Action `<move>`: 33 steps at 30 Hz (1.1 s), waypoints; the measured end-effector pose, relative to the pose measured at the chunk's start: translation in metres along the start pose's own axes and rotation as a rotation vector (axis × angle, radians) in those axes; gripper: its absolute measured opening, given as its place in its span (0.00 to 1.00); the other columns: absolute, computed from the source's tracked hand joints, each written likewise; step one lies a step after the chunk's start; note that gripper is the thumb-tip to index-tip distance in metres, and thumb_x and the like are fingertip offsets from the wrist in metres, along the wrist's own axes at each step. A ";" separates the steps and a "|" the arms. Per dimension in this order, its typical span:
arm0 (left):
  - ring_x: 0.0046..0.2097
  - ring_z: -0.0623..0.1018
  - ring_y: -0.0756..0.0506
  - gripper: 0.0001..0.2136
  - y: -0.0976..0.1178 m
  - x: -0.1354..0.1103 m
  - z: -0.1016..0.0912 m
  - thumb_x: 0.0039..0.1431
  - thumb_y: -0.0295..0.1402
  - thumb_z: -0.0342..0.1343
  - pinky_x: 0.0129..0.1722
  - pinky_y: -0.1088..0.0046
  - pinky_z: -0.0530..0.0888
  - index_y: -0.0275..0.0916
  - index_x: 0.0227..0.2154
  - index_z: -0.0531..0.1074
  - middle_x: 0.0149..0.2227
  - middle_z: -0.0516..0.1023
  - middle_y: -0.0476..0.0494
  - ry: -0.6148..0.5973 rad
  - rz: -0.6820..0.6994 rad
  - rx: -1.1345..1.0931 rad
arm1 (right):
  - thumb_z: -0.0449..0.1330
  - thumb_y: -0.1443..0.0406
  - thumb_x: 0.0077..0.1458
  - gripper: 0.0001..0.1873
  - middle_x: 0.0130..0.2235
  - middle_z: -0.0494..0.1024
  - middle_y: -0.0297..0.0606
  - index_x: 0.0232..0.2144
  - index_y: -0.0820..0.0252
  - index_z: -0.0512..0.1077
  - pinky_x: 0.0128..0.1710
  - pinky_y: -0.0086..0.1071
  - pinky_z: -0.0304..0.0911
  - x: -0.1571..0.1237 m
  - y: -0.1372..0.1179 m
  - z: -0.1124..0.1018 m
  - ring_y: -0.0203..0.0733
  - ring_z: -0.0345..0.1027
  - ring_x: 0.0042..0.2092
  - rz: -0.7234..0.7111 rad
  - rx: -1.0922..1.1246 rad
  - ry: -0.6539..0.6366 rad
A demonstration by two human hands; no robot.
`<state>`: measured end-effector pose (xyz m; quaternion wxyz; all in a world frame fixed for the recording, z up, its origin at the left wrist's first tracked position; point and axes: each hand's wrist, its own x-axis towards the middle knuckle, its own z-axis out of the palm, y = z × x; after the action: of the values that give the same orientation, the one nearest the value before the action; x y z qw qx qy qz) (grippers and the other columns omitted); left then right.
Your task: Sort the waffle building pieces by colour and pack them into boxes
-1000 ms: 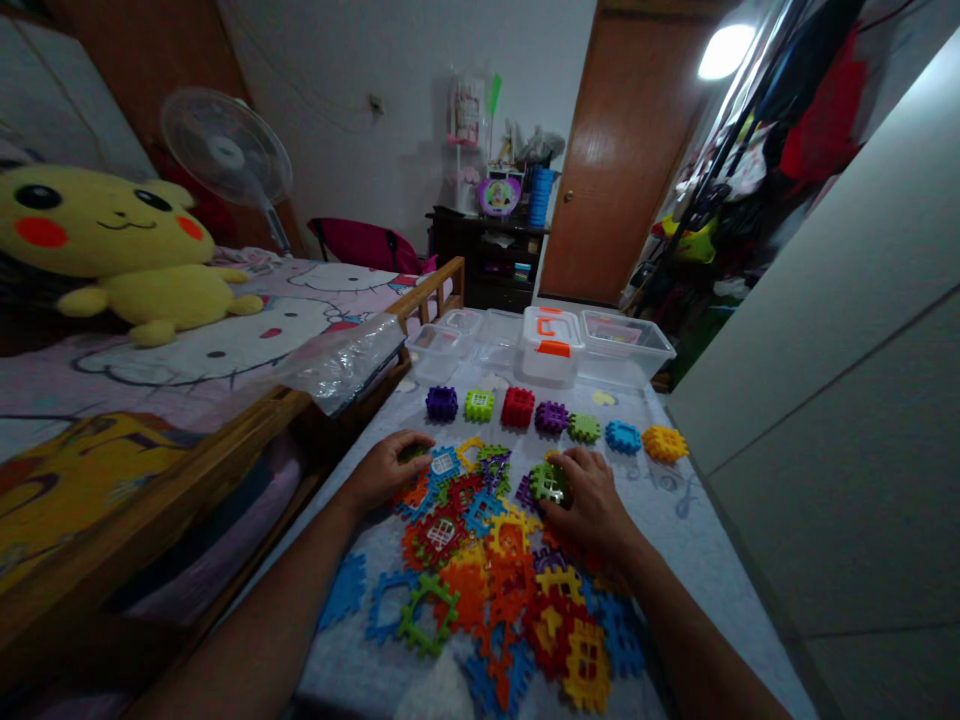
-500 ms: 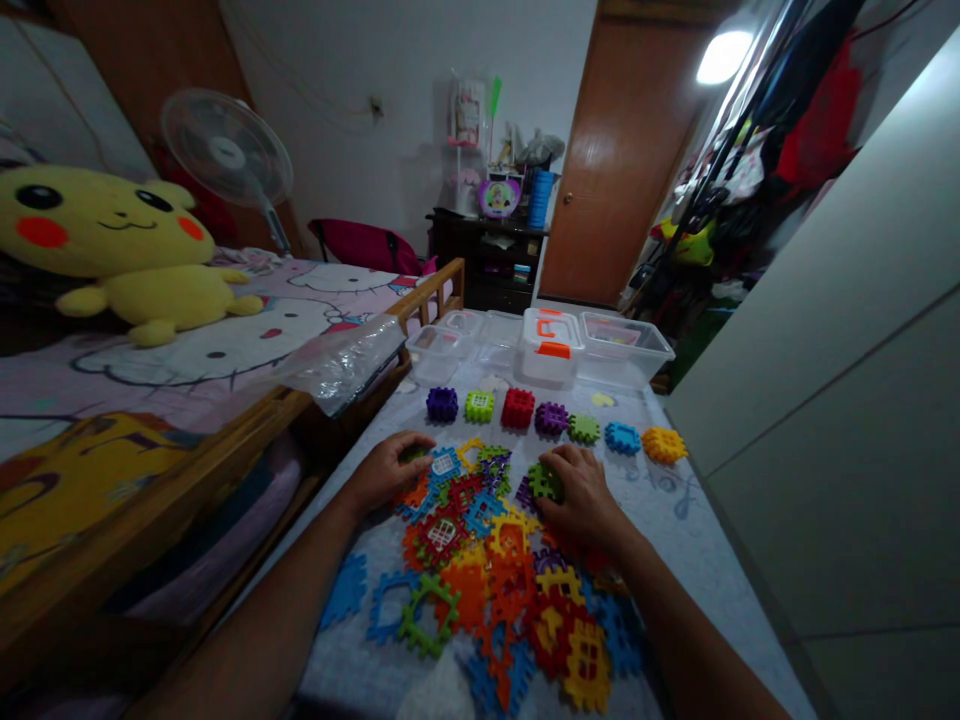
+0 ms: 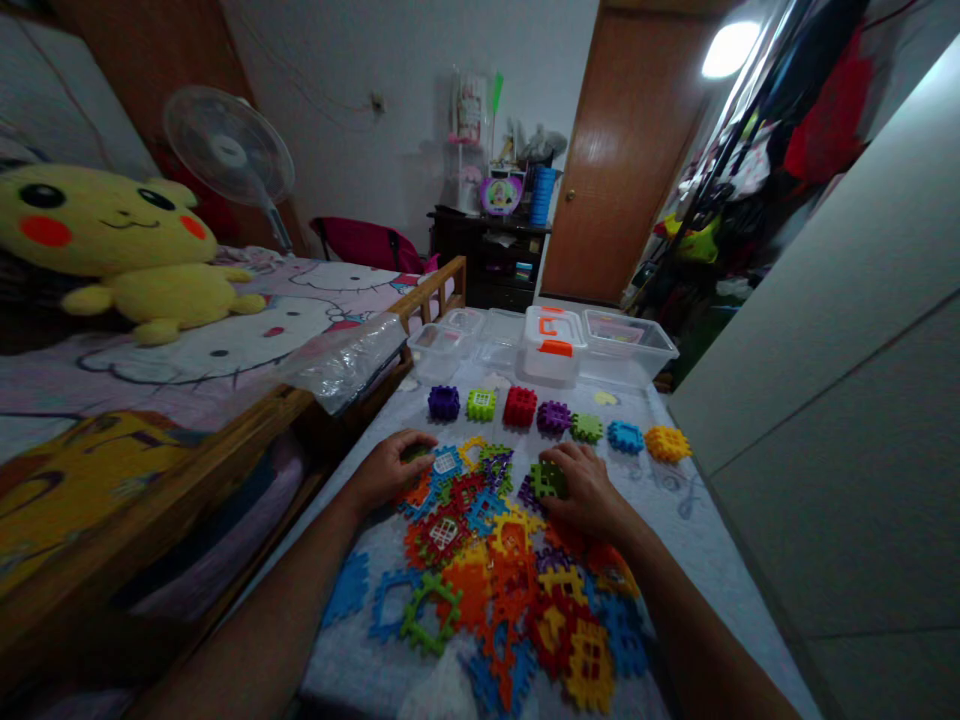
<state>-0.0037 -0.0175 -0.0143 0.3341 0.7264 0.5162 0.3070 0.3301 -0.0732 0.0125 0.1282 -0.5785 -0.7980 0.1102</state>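
My left hand (image 3: 388, 468) is at the left edge of a loose pile of flat, notched plastic building pieces (image 3: 465, 580). Its fingers curl round a green building piece (image 3: 414, 453), mostly hidden by them. On the pile's right side, my right hand (image 3: 589, 486) grips another green building piece (image 3: 547, 480) between thumb and fingers. A purple piece (image 3: 527, 492) lies just beside it. Beyond both hands runs a row of small assembled blocks, among them a dark purple block (image 3: 443, 403), a red block (image 3: 520, 407), a blue block (image 3: 625, 437) and a yellow block (image 3: 667, 444).
Clear plastic bins (image 3: 630, 345) and a lidded box with orange clips (image 3: 553, 345) stand at the table's far end. A wooden bed rail (image 3: 300, 420) borders the left side, with a plastic bag (image 3: 345, 360) over it. A pale cabinet (image 3: 832, 420) rises at right.
Both hands keep their places and grips. The whole view has shifted only very slightly.
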 end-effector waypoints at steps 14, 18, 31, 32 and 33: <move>0.45 0.78 0.39 0.21 0.004 0.000 0.000 0.50 0.49 0.58 0.50 0.62 0.72 0.38 0.39 0.77 0.43 0.80 0.41 0.005 -0.025 -0.003 | 0.64 0.63 0.42 0.22 0.43 0.72 0.42 0.43 0.58 0.72 0.48 0.40 0.54 0.004 -0.004 0.002 0.51 0.61 0.48 0.011 -0.069 0.050; 0.46 0.78 0.38 0.21 0.005 -0.001 -0.001 0.50 0.50 0.58 0.50 0.62 0.72 0.38 0.39 0.77 0.44 0.80 0.40 0.003 -0.032 -0.010 | 0.64 0.62 0.44 0.23 0.46 0.72 0.44 0.45 0.58 0.71 0.49 0.42 0.56 0.007 0.015 -0.014 0.53 0.61 0.49 0.020 -0.064 0.210; 0.45 0.78 0.38 0.22 0.007 -0.001 -0.002 0.51 0.50 0.56 0.47 0.62 0.74 0.38 0.40 0.76 0.43 0.80 0.39 -0.025 -0.043 0.009 | 0.65 0.58 0.47 0.27 0.51 0.72 0.47 0.51 0.57 0.72 0.46 0.40 0.57 0.056 0.088 -0.046 0.56 0.62 0.52 0.307 -0.196 0.076; 0.45 0.78 0.38 0.22 0.007 -0.001 -0.002 0.51 0.50 0.56 0.47 0.62 0.74 0.38 0.40 0.76 0.43 0.80 0.39 -0.027 -0.047 0.017 | 0.65 0.57 0.47 0.27 0.51 0.72 0.46 0.50 0.57 0.72 0.46 0.40 0.57 0.058 0.088 -0.045 0.56 0.62 0.52 0.307 -0.202 0.061; 0.45 0.78 0.38 0.22 0.007 -0.001 -0.002 0.52 0.50 0.56 0.47 0.63 0.74 0.38 0.40 0.76 0.44 0.80 0.39 -0.028 -0.048 0.023 | 0.65 0.57 0.47 0.27 0.50 0.73 0.46 0.50 0.57 0.73 0.45 0.40 0.57 0.059 0.088 -0.045 0.56 0.62 0.52 0.308 -0.207 0.047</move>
<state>-0.0017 -0.0201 -0.0072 0.3403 0.7218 0.5323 0.2825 0.4058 0.0112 0.0306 0.0681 -0.7062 -0.7040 0.0321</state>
